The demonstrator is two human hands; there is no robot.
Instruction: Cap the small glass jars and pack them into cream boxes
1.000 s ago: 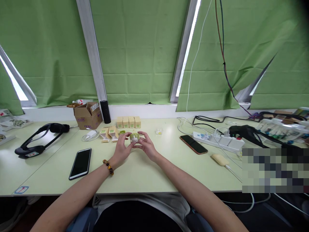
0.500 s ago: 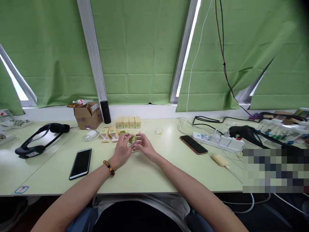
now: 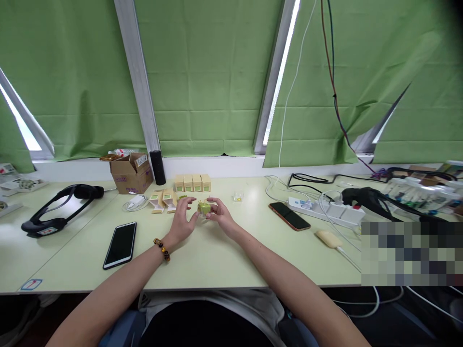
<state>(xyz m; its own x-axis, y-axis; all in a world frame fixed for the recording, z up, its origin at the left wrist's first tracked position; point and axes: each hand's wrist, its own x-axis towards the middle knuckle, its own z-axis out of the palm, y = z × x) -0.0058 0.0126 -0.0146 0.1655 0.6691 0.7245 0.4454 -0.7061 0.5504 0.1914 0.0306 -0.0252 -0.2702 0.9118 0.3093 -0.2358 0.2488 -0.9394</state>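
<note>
A small green object with a clear lower part [image 3: 204, 208] is between my two hands, just above or on the table; I cannot make out its exact kind. My right hand [image 3: 222, 220] pinches it from the right side with thumb and fingers. To its left, my left hand [image 3: 182, 224] is open, thumb and fingers apart, with a bracelet on the wrist. Behind the left hand stand two opened small tan boxes [image 3: 169, 198], and a green piece [image 3: 182, 197] shows partly above the fingers. A small clear piece with yellow in it [image 3: 238, 197] lies to the right.
Several closed tan boxes [image 3: 192, 183] line up at the back. A phone [image 3: 120, 245] and a black headset [image 3: 61, 212] lie at left, near a cardboard box [image 3: 132, 174]. On the right are another phone [image 3: 289, 216], a power strip [image 3: 327, 212] and cables.
My left hand has opened and moved slightly left, off the green object. The object now shows more fully, beside my right hand's fingers.
</note>
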